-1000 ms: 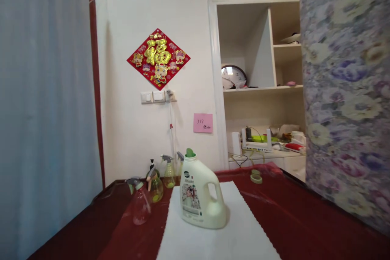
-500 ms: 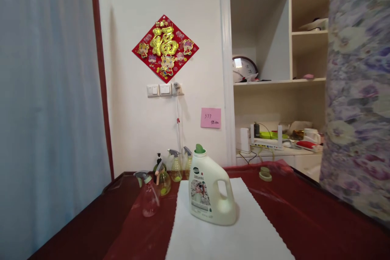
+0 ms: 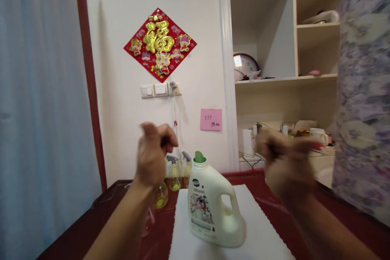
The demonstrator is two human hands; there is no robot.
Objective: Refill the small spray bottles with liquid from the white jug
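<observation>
A pale green detergent jug (image 3: pixel 213 211) stands upright, its handle to the right. Its neck is uncapped, with a green spout inside. My left hand (image 3: pixel 154 154) is raised left of the jug, fingers curled in and thumb sticking up, nothing visible in it. To the jug's right, my right hand (image 3: pixel 288 164) is raised too; motion smears its fingers, which look bent. Neither hand touches the jug. Behind my left hand, partly covered, are yellowish spray bottles (image 3: pixel 174 178) and a clear pinkish spray bottle (image 3: pixel 149 221).
The jug rests on a white sheet (image 3: pixel 258 219) laid over a dark red table cover (image 3: pixel 166 225). Behind stands a wall with a red diamond decoration (image 3: pixel 160 44) and a pink note (image 3: pixel 211 120). Shelves (image 3: pixel 271 79) are at the right, curtains on both sides.
Both hands have come into view and risen on either side of the jug. The view has shifted slightly; the jug still stands on the sheet. My right hand now covers the loose green cap's place.
</observation>
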